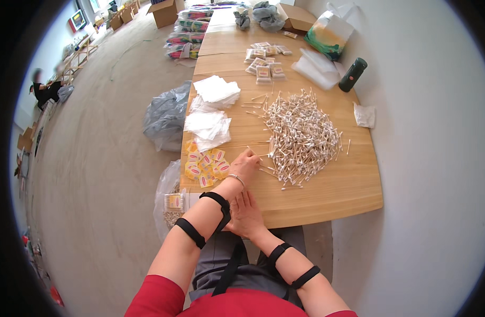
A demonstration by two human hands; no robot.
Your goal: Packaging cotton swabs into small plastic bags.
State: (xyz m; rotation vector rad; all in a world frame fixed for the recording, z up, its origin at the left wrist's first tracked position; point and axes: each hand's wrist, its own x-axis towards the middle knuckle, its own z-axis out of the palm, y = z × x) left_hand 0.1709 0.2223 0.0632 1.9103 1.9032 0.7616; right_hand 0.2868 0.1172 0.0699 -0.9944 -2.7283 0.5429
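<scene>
A large heap of cotton swabs (303,140) lies on the wooden table. At its near left edge, my left hand (245,165) is closed, fingertips pinched on a cotton swab (254,154); a few loose swabs lie beside the fingers. My right hand (246,215) rests by the table's near edge below my left wrist, fingers stretched out, with nothing seen in it. My left forearm covers part of it. Left of my left hand are yellow printed cards (205,165) in a loose spread. Beyond them lie stacks of clear-white plastic bags (208,127).
Filled swab packs (263,66) sit farther back, near a dark green bottle (353,75) and a plastic shopping bag (329,34) by the wall. A swab pack (174,202) is at the table's left corner, over a bag of swabs (172,219). A grey bag (168,116) stands beside the table.
</scene>
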